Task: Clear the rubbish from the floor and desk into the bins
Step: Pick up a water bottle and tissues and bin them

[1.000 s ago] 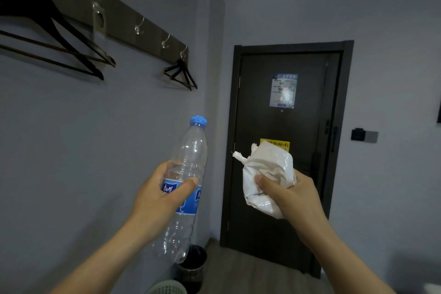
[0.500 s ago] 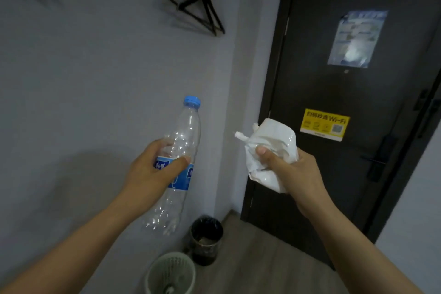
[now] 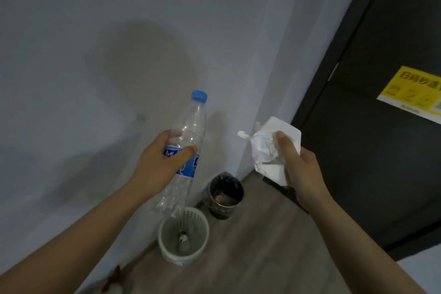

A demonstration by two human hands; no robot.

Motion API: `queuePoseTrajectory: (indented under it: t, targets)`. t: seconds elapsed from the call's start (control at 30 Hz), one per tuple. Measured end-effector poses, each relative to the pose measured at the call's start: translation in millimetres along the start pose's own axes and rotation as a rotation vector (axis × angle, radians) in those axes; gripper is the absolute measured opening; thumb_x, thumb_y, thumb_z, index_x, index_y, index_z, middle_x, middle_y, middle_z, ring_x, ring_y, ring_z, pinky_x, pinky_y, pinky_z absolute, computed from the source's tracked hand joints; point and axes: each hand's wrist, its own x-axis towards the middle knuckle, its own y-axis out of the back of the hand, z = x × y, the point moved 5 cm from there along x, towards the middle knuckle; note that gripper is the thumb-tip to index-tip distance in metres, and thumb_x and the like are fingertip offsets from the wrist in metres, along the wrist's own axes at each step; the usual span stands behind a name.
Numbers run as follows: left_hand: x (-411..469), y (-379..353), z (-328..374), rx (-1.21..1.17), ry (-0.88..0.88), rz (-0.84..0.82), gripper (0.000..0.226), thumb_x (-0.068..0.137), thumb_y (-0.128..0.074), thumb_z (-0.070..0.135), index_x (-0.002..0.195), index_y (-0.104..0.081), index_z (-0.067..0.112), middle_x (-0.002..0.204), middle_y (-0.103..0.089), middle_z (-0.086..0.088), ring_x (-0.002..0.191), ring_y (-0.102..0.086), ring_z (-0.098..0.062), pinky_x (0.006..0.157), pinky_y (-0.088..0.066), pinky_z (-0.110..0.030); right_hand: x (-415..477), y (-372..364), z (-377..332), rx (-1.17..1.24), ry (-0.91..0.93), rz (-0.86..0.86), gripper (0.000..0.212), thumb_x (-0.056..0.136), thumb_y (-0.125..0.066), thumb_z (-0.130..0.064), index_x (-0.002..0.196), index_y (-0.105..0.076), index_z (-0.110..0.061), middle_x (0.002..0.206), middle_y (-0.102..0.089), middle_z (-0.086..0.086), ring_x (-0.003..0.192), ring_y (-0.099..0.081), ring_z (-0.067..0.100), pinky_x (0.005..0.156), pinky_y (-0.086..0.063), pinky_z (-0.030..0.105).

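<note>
My left hand (image 3: 159,163) grips an empty clear plastic bottle (image 3: 188,136) with a blue cap and blue label, held nearly upright. My right hand (image 3: 301,169) holds a crumpled white paper bag (image 3: 267,148) with its thumb pressed on the front. Both are held in the air above two bins on the floor by the wall. A pale green mesh bin (image 3: 183,236) stands nearest, with a small item at its bottom. Just beyond it stands a dark bin (image 3: 225,194) lined with a black bag and holding some rubbish.
A grey wall (image 3: 95,55) runs along the left to a corner. A dark door (image 3: 381,126) with a yellow sticker (image 3: 415,95) fills the right. Wood-look floor (image 3: 262,258) lies between. A small reddish-brown scrap (image 3: 112,279) lies by the wall at bottom left.
The view has tilted down and closer to the corner, so both bins now show fully. Both hands keep their hold on the bottle and the paper bag.
</note>
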Motion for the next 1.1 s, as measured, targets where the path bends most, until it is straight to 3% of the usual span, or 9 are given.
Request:
queuePoseTrajectory:
  t: [0.07,0.2,0.43,0.57,0.63,0.77,0.83,0.9,1.1]
  targets:
    - [31,-4,-19,0.010,0.051,0.004,0.033,0.086,-0.067,0.028,0.116,-0.053,0.027,0.092,-0.062,0.013,0.065,-0.061,0.012,0.053,-0.043,-0.003,33,-17,15,-0.039,-0.035,-0.022,0.034,0.090,-0.057,-0.048,0.099,-0.070,-0.017,0.095,-0.073,0.003,0.088,-0.069,0.015,0.071,-0.055,0.028]
    - [84,-14,-53,0.047,0.134,-0.007,0.030,0.085,-0.067,0.028,0.111,-0.052,0.030,0.087,-0.060,0.015,0.062,-0.060,0.009,0.052,-0.041,-0.001,90,-43,46,-0.103,-0.061,-0.048,0.031,0.091,-0.056,-0.048,0.094,-0.068,-0.020,0.087,-0.070,0.001,0.077,-0.066,0.013,0.051,-0.046,0.020]
    - [142,-43,-101,0.086,0.265,-0.001,0.031,0.085,-0.068,0.029,0.111,-0.052,0.028,0.086,-0.060,0.013,0.072,-0.061,0.000,0.054,-0.044,-0.004,171,-63,110,-0.217,-0.189,-0.124,0.080,0.073,-0.056,-0.075,0.128,-0.056,-0.017,0.112,-0.064,0.005,0.101,-0.062,0.024,0.087,-0.054,0.042]
    - [166,-69,-125,0.119,0.332,0.029,0.030,0.085,-0.068,0.030,0.109,-0.050,0.029,0.088,-0.060,0.013,0.075,-0.061,-0.001,0.055,-0.043,-0.009,220,-68,142,-0.247,-0.198,-0.192,0.047,0.089,-0.058,-0.050,0.114,-0.065,-0.010,0.105,-0.068,0.008,0.088,-0.063,0.011,0.068,-0.049,0.018]
    - [179,-85,-138,0.169,0.361,0.041,0.033,0.084,-0.067,0.033,0.111,-0.049,0.028,0.089,-0.060,0.014,0.077,-0.061,-0.001,0.060,-0.045,-0.014,244,-68,157,-0.254,-0.259,-0.253,0.035,0.092,-0.058,-0.044,0.104,-0.066,-0.013,0.099,-0.069,0.007,0.082,-0.062,0.010,0.065,-0.047,0.019]
    - [199,-121,-175,0.263,0.494,0.095,0.040,0.084,-0.067,0.040,0.116,-0.049,0.026,0.092,-0.061,0.006,0.078,-0.061,-0.006,0.065,-0.049,-0.022,298,-62,185,-0.305,-0.290,-0.361,0.020,0.096,-0.054,-0.037,0.077,-0.051,-0.030,0.075,-0.053,-0.012,0.068,-0.049,-0.001,0.046,-0.038,0.002]
    - [202,-141,-197,0.295,0.579,0.108,0.041,0.083,-0.068,0.038,0.116,-0.050,0.022,0.096,-0.062,-0.001,0.075,-0.058,-0.005,0.061,-0.045,-0.020,320,-62,203,-0.352,-0.270,-0.403,0.012,0.096,-0.054,-0.038,0.090,-0.057,-0.027,0.081,-0.056,-0.010,0.076,-0.055,0.005,0.050,-0.039,0.004]
    - [202,-160,-222,0.294,0.666,0.116,0.045,0.083,-0.069,0.037,0.120,-0.051,0.019,0.098,-0.062,-0.003,0.076,-0.060,-0.008,0.060,-0.045,-0.020,338,-65,228,-0.397,-0.264,-0.446,0.027,0.095,-0.053,-0.040,0.108,-0.062,-0.017,0.090,-0.060,-0.002,0.083,-0.060,0.013,0.059,-0.042,0.016]
    - [179,-187,-301,0.328,0.916,0.082,0.050,0.077,-0.072,0.047,0.114,-0.050,0.022,0.097,-0.063,-0.003,0.081,-0.067,-0.019,0.073,-0.059,-0.038,356,-83,298,-0.463,-0.375,-0.557,0.024,0.095,-0.055,-0.038,0.102,-0.062,-0.016,0.091,-0.062,0.003,0.077,-0.057,0.013,0.059,-0.042,0.021]
